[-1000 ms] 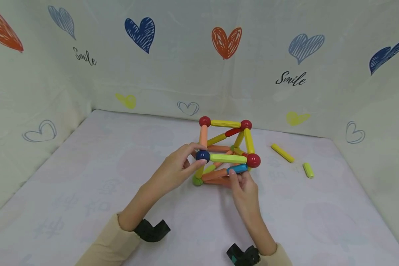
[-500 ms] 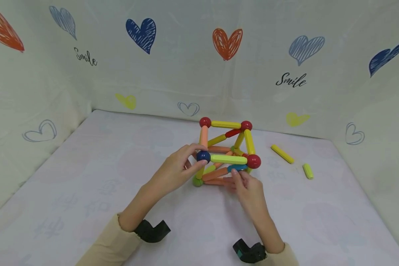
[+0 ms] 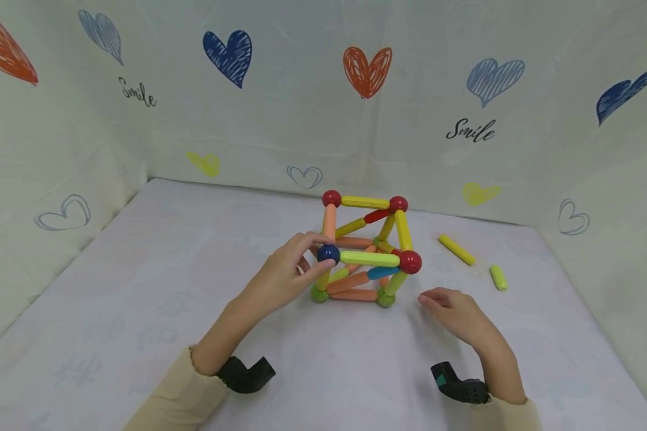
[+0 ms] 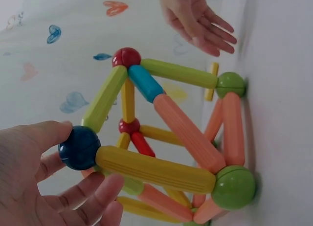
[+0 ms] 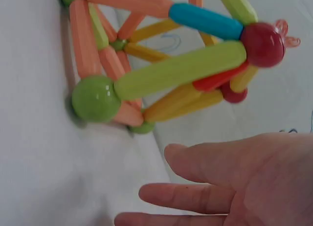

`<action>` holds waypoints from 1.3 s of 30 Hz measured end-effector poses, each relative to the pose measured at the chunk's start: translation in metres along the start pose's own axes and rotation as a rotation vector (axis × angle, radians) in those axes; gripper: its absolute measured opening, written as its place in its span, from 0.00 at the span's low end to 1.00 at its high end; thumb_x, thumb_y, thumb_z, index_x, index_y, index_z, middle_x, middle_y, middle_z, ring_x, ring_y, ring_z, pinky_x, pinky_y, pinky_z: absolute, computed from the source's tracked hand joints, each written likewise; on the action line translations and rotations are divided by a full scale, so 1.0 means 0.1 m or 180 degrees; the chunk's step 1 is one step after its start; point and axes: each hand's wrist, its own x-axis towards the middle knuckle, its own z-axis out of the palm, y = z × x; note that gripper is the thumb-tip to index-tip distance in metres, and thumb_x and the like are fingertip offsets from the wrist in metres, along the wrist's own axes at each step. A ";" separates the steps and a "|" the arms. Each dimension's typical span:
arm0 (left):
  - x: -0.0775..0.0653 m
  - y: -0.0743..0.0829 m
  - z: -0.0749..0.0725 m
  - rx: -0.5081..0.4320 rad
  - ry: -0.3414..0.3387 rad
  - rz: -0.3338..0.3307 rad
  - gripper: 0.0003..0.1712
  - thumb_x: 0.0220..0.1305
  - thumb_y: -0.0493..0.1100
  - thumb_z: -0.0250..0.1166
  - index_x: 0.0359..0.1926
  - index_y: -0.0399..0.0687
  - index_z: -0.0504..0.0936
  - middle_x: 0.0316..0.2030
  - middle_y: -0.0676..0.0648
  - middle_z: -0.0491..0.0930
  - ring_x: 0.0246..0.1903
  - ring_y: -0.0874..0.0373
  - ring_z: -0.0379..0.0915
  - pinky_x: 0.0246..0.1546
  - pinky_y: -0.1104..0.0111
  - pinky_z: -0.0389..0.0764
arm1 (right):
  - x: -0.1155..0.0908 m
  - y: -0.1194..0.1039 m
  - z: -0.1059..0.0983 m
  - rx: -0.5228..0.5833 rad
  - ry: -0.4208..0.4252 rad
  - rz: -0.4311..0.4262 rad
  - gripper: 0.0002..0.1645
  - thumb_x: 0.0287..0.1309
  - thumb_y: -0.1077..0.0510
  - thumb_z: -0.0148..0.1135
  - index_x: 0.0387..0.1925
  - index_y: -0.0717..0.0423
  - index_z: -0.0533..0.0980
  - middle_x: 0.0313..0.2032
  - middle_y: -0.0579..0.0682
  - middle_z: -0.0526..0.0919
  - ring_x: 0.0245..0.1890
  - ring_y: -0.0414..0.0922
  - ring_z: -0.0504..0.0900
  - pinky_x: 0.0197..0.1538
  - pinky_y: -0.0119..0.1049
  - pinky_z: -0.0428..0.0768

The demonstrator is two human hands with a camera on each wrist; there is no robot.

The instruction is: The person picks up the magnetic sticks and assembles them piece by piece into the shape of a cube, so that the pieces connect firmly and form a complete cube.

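Note:
A cube-like frame of magnetic sticks and balls point(image 3: 369, 258) stands on the table. My left hand point(image 3: 280, 272) pinches the dark blue ball point(image 3: 329, 254) at its upper front left corner, thumb and fingers on either side. Red balls form the other top corners, and green balls point(image 4: 234, 187) sit at the bottom. Across the front face runs a diagonal of an orange stick point(image 3: 349, 282) joined to a short blue stick point(image 3: 383, 273), reaching the red ball point(image 5: 263, 45). To the right of the frame, my right hand point(image 3: 460, 317) holds nothing, its fingers extended in the right wrist view.
On the table right of the frame lie a loose yellow stick point(image 3: 456, 249) and a shorter yellow-green stick point(image 3: 498, 278). A white cloth backdrop point(image 3: 280, 120) with printed hearts rises behind the table point(image 3: 140, 269).
My right hand has let go of the short blue stick and moved right, away from the frame, uncovering the front right green ball. The left hand has stayed on the blue ball.

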 end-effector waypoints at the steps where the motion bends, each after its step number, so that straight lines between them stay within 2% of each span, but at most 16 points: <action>1: 0.00 0.00 0.00 -0.0006 0.0003 -0.0011 0.21 0.63 0.50 0.60 0.55 0.55 0.70 0.43 0.48 0.72 0.30 0.60 0.70 0.27 0.71 0.77 | 0.01 0.05 -0.02 0.0037 0.0015 0.0115 0.27 0.65 0.47 0.50 0.54 0.64 0.72 0.46 0.60 0.81 0.45 0.52 0.78 0.48 0.50 0.78; 6: -0.01 0.00 0.01 -0.0010 0.0012 -0.0058 0.21 0.63 0.50 0.60 0.56 0.55 0.70 0.46 0.48 0.70 0.31 0.60 0.71 0.30 0.71 0.77 | 0.07 0.26 -0.06 0.0411 0.0161 0.0491 0.31 0.67 0.46 0.46 0.60 0.66 0.64 0.48 0.61 0.80 0.45 0.51 0.79 0.51 0.50 0.75; 11: 0.01 0.01 0.02 -0.0043 0.0013 -0.0098 0.21 0.63 0.50 0.60 0.55 0.54 0.70 0.47 0.48 0.69 0.32 0.59 0.71 0.31 0.71 0.77 | 0.16 0.38 -0.10 0.0514 0.0311 0.0615 0.36 0.66 0.45 0.46 0.64 0.66 0.57 0.52 0.65 0.77 0.49 0.55 0.76 0.53 0.53 0.72; 17: 0.01 0.01 0.03 -0.0083 0.0012 -0.0128 0.20 0.63 0.51 0.60 0.55 0.54 0.69 0.47 0.48 0.69 0.33 0.59 0.71 0.31 0.71 0.76 | 0.33 0.52 -0.16 0.0796 0.0549 0.0851 0.42 0.65 0.45 0.47 0.69 0.66 0.46 0.59 0.68 0.68 0.55 0.59 0.71 0.59 0.56 0.67; 20: 0.00 0.02 0.02 -0.0110 0.0020 -0.0159 0.20 0.63 0.50 0.60 0.54 0.54 0.69 0.47 0.49 0.69 0.33 0.58 0.71 0.31 0.70 0.76 | 0.44 0.56 -0.20 0.0928 0.0703 0.0916 0.43 0.65 0.46 0.47 0.69 0.66 0.43 0.58 0.68 0.69 0.56 0.58 0.70 0.60 0.55 0.65; 22: 0.00 0.02 0.02 -0.0137 0.0014 -0.0161 0.20 0.63 0.50 0.61 0.54 0.54 0.69 0.48 0.48 0.69 0.34 0.58 0.71 0.31 0.70 0.76 | 0.52 0.59 -0.22 0.0985 0.0846 0.0946 0.42 0.66 0.48 0.47 0.69 0.68 0.44 0.54 0.65 0.75 0.51 0.55 0.74 0.57 0.50 0.70; 25: 0.00 0.02 0.02 -0.0176 0.0008 -0.0161 0.20 0.63 0.50 0.61 0.54 0.53 0.69 0.49 0.48 0.69 0.34 0.58 0.71 0.32 0.70 0.77 | 0.65 0.63 -0.26 0.1150 0.1019 0.1039 0.41 0.66 0.51 0.46 0.69 0.69 0.43 0.35 0.56 0.83 0.36 0.43 0.80 0.45 0.35 0.76; 28: 0.02 0.00 0.02 -0.0249 0.0009 -0.0148 0.20 0.63 0.49 0.61 0.54 0.53 0.69 0.49 0.48 0.69 0.33 0.58 0.71 0.31 0.70 0.77 | 0.77 0.67 -0.30 0.1357 0.1086 0.1146 0.40 0.67 0.53 0.44 0.69 0.69 0.40 0.20 0.40 0.80 0.23 0.33 0.77 0.31 0.24 0.75; 30: 0.04 -0.02 0.03 -0.0330 0.0001 -0.0120 0.20 0.63 0.48 0.61 0.54 0.52 0.69 0.49 0.48 0.70 0.31 0.57 0.71 0.30 0.70 0.77 | 0.83 0.69 -0.32 0.1461 0.1096 0.1189 0.40 0.67 0.53 0.42 0.70 0.68 0.39 0.16 0.35 0.76 0.19 0.31 0.75 0.26 0.23 0.75; 33: 0.06 -0.06 0.05 -0.0555 -0.0056 -0.0088 0.21 0.63 0.47 0.61 0.55 0.51 0.68 0.50 0.48 0.71 0.28 0.54 0.72 0.27 0.71 0.76 | 0.87 0.74 -0.32 0.1511 0.1105 0.1191 0.39 0.68 0.53 0.39 0.70 0.68 0.38 0.13 0.34 0.75 0.16 0.32 0.75 0.24 0.25 0.74; 35: 0.07 -0.08 0.07 -0.0705 -0.0120 -0.0053 0.22 0.62 0.47 0.61 0.56 0.50 0.67 0.50 0.47 0.72 0.25 0.52 0.71 0.25 0.72 0.74 | 0.88 0.78 -0.32 0.1438 0.1101 0.1205 0.39 0.67 0.53 0.39 0.70 0.67 0.39 0.12 0.33 0.75 0.16 0.32 0.74 0.24 0.25 0.73; 39: 0.07 -0.10 0.12 -0.0861 -0.0178 0.0001 0.24 0.61 0.46 0.63 0.57 0.51 0.67 0.43 0.47 0.72 0.22 0.54 0.68 0.22 0.73 0.72 | 0.88 0.83 -0.32 0.1241 0.1095 0.1203 0.38 0.67 0.51 0.38 0.70 0.65 0.41 0.11 0.32 0.75 0.15 0.33 0.74 0.24 0.26 0.72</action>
